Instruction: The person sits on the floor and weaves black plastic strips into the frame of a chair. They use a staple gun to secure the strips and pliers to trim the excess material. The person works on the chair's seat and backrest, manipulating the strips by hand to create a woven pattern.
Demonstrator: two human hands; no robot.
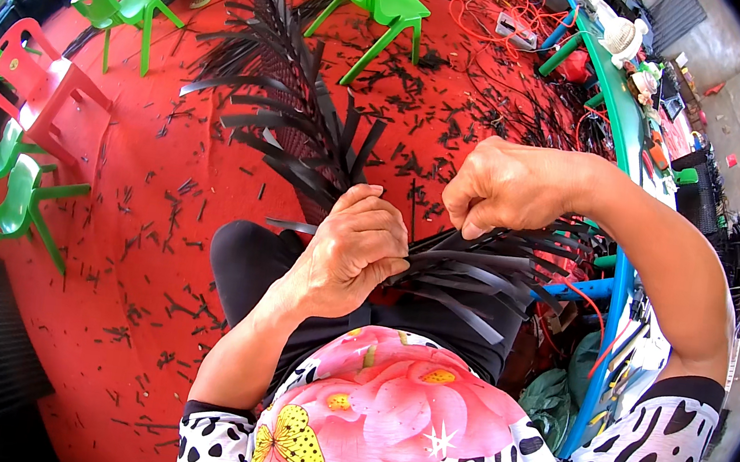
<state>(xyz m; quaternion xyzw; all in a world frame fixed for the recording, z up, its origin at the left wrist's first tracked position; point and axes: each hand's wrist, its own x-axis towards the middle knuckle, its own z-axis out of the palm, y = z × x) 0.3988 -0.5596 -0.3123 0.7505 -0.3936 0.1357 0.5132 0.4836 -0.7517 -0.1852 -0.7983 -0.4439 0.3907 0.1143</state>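
Note:
A long plaited band of black flat strips (290, 94) runs from the far side down to my lap, with many strip ends sticking out. My left hand (356, 250) is closed on this band where the strips come together, thumb pressed against its fingers. On the right, loose black strips (482, 269) fan out over my thighs. Above them my right hand (515, 194) is raised and closed in a pinch, apart from the left. A black strip appears to run up to its fingertips; the fingers partly hide it.
Black offcuts litter the red floor (135, 242). Small green chairs (377, 3) stand ahead and at the left, near a red chair (48, 86). A green-edged table (622, 124) with blue legs and various items is close on my right. Red cords (510, 16) tangle at the far right.

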